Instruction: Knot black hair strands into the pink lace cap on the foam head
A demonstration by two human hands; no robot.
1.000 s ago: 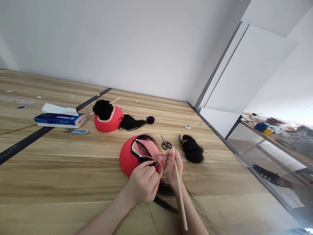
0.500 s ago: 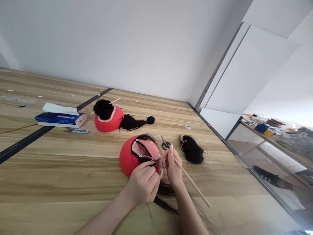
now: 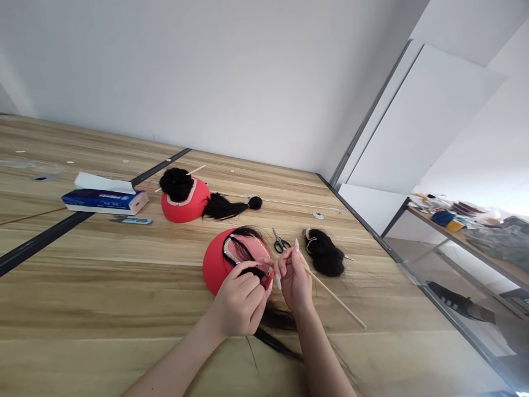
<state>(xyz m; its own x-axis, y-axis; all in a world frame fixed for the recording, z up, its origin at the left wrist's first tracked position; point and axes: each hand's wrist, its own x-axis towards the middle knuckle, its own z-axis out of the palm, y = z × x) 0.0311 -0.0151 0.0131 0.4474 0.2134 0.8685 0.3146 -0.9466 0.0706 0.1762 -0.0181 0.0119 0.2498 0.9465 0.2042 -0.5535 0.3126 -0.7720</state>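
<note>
A red dome-shaped form (image 3: 214,264) rests on the table with a pale pink mesh wig base (image 3: 250,246) pinned on it. Black hair covers part of the mesh, and long dark strands (image 3: 278,343) trail down toward me. My left hand (image 3: 242,303) is closed at the mesh's near edge, pinching black hair; its fingertips partly hide the spot. Just to the right, my right hand (image 3: 295,278) grips a thin wooden stick (image 3: 341,303) like a pen. The stick's tip points at the mesh, too small to make out.
Behind stands another red form (image 3: 182,209) with a black hair bun (image 3: 177,184). Scissors (image 3: 281,242) and a black hair bundle (image 3: 324,253) lie nearby. A blue tissue box (image 3: 101,202) and blue thread snips (image 3: 136,220) are at left. The table edge runs along the right.
My right hand has shifted slightly right, away from the left hand, and the stick's rear end has swung up and to the right. My left hand still pinches at the mesh.
</note>
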